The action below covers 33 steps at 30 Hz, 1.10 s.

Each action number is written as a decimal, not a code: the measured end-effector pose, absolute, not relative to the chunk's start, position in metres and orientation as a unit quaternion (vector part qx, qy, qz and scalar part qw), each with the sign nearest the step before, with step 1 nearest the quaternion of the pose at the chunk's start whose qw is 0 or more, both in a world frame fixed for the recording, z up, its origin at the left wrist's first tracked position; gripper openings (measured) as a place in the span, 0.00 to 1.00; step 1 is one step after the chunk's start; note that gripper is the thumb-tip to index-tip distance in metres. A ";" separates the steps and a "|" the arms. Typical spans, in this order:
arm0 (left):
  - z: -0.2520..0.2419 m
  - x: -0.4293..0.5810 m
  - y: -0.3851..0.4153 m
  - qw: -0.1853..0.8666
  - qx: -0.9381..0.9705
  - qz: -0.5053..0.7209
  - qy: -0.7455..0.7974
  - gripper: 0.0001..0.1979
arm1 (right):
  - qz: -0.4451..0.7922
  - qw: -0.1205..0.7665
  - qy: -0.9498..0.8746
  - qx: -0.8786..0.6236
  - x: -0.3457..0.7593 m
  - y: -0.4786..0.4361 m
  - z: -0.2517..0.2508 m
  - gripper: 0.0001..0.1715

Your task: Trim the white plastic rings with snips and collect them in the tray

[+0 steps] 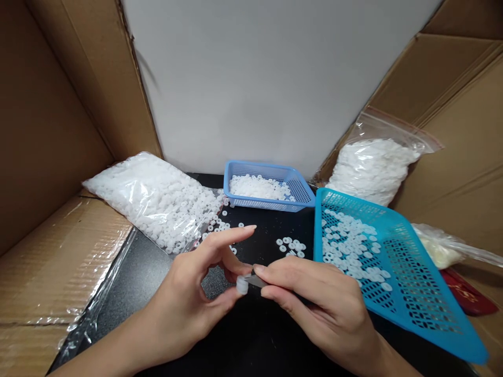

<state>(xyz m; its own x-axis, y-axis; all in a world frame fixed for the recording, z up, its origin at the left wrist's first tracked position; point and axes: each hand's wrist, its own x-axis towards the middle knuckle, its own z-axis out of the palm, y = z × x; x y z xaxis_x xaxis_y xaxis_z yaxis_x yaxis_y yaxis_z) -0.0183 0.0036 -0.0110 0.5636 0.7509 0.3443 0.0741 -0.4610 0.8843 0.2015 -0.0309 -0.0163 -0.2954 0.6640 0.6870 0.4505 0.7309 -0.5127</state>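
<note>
My left hand [184, 293] pinches a short stack of white plastic washers [242, 285] between thumb and a bent finger, its index finger raised above. In my right hand [322, 298], closed between thumb and fingers, is a thin flat grey blade-like piece [255, 281]; its tip touches or nearly touches the top of the stack. Beyond my hands, loose white washers [291, 245] lie on the black table [259, 345]. More washers [348, 243] are spread in the turquoise basket [444, 319] beside my right hand.
A blue basket [271, 204] with a heap of washers stands at the back. At left lies a large clear bag [153, 199] of washers, spilling a few. Another filled bag [371, 165] leans at right, near a red item [467, 293]. Cardboard [70, 104] walls both sides.
</note>
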 end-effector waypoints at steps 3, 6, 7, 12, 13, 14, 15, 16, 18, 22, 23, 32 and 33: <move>-0.011 -0.018 0.004 0.444 0.764 0.382 0.269 0.40 | 0.111 0.481 -0.796 -0.350 0.202 -0.031 -0.017 0.09; -0.010 -0.016 0.004 0.454 0.754 0.390 0.269 0.39 | 0.124 0.487 -0.790 -0.351 0.202 -0.031 -0.017 0.09; -0.010 -0.016 0.004 0.462 0.746 0.396 0.270 0.38 | 0.133 0.491 -0.784 -0.356 0.202 -0.031 -0.017 0.09; -0.011 -0.014 0.006 0.532 0.688 0.411 0.274 0.34 | 0.145 0.537 -0.723 -0.409 0.203 -0.030 -0.019 0.12; -0.011 -0.014 0.007 0.544 0.678 0.413 0.272 0.34 | 0.141 0.544 -0.711 -0.424 0.204 -0.029 -0.020 0.13; -0.011 -0.014 0.007 0.553 0.671 0.413 0.271 0.34 | 0.139 0.549 -0.698 -0.439 0.204 -0.029 -0.021 0.14; -0.010 -0.014 0.008 0.561 0.664 0.413 0.271 0.34 | 0.139 0.553 -0.685 -0.452 0.204 -0.029 -0.022 0.15; -0.010 -0.014 0.008 0.567 0.659 0.412 0.273 0.34 | 0.143 0.559 -0.672 -0.464 0.205 -0.029 -0.024 0.15; -0.010 -0.014 0.009 0.576 0.650 0.411 0.277 0.33 | 0.160 0.561 -0.656 -0.479 0.205 -0.028 -0.026 0.14; -0.009 -0.013 0.009 0.582 0.643 0.411 0.282 0.31 | 0.217 0.549 -0.638 -0.494 0.203 -0.027 -0.029 0.18; -0.010 -0.013 0.009 0.583 0.643 0.411 0.279 0.31 | 0.246 0.553 -0.625 -0.493 0.201 -0.026 -0.029 0.16; -0.022 -0.009 0.004 0.579 0.657 0.415 0.248 0.32 | 0.754 0.465 -0.364 -0.290 0.176 -0.027 -0.034 0.23; -0.024 -0.009 0.004 0.579 0.657 0.415 0.245 0.33 | 0.766 0.464 -0.347 -0.277 0.174 -0.028 -0.034 0.24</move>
